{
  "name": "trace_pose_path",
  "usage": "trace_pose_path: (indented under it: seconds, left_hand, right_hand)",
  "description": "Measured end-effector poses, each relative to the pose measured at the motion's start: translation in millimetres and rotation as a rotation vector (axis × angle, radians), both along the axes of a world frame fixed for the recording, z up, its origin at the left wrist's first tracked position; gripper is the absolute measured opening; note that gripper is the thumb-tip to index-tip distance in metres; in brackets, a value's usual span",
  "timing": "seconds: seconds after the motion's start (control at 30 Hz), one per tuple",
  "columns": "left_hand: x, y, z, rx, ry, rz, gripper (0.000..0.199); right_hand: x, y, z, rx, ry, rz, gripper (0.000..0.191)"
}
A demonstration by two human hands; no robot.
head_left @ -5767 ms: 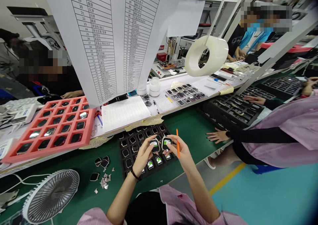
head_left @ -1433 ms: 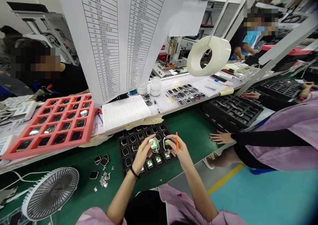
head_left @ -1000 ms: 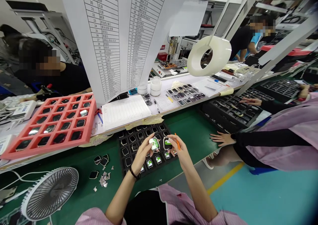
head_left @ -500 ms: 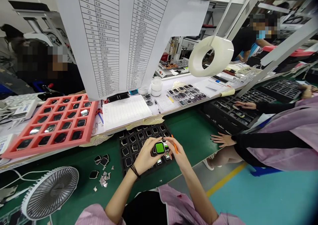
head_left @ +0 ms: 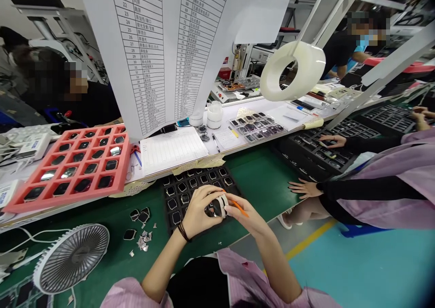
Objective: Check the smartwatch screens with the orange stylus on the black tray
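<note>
Over the black tray, my left hand [head_left: 199, 212] is closed around a smartwatch [head_left: 221, 205], which is tilted so that its pale side edge shows. My right hand [head_left: 249, 215] is closed too, its fingertips pressed to the right side of the watch. A thin orange stick-like tool [head_left: 239, 208] sticks out between the right fingers; its far end is hidden. Something dark shows under the left fingers, but I cannot make out whether it is a second watch. Below lies the black foam tray [head_left: 165, 194], with several watches [head_left: 172, 204] in its slots.
A pink foam tray [head_left: 120, 186] of watches rests on the shelf at left, beside a paper form [head_left: 173, 151]. A fan [head_left: 73, 258] and loose small parts [head_left: 144, 241] are on the green bench. A tape roll [head_left: 314, 65] hangs overhead. A co-worker's hand [head_left: 306, 188] rests at right.
The watch has been turned: its lit green screen faced me before, and now its edge does. The orange tool has tipped flatter. The view has shifted slightly.
</note>
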State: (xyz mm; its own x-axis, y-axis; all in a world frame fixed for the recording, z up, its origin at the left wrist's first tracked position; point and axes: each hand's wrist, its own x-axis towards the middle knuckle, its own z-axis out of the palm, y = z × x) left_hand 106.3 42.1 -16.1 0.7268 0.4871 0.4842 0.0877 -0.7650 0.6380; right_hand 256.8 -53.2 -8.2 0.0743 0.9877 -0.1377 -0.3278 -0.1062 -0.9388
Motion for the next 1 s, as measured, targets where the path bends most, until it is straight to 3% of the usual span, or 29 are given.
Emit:
trace_pose_path:
  seconds: [0.37,0.7,0.9,1.0]
  left_hand:
    - [0,-2,2.2,-0.056,-0.056,-0.051,0.054]
    - [2,-3,4.7,-0.057,-0.056,-0.044,0.055]
    - [-4,-3,10.2,-0.161,-0.091,-0.013,0.052]
    - [-6,-5,11.2,-0.197,-0.099,-0.021,0.052]
  right_hand:
    - [-4,-1,1.1,0.009,0.135,0.005,0.033]
    - [-11,3,0.8,0.042,-0.001,-0.100,0.040]
    - [-4,-16,10.5,0.259,-0.220,-0.481,0.050]
    - [-5,-27,16.5,0.384,-0.328,-0.555,0.056]
